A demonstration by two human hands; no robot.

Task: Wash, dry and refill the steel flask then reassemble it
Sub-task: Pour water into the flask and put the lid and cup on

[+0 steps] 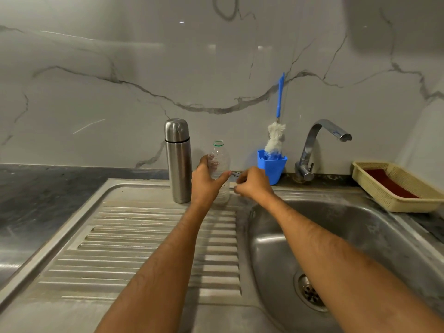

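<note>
Fig.: Tall capped brushed-steel flask [178, 162] stood on drainboard [134, 236], touching nothing, just left of clear plastic bottle [219, 169]. Left hand [206, 182] wrapped the bottle; right hand [252, 183] fingers curled, contents indiscernible. Step, prob.: set-up before washing. Next: uncap flask w/ both hands.

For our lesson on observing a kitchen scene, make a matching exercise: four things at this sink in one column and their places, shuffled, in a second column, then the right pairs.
Things
1. tall steel flask with its cap on
2. clear plastic bottle without a cap
3. white bottle brush with a blue handle
4. woven cream basket

Places
A. standing in the blue cup
B. right of the tap
C. held by the left hand
D. upright on the drainboard, untouched

Pairs: 1-D, 2-C, 3-A, 4-B
</note>
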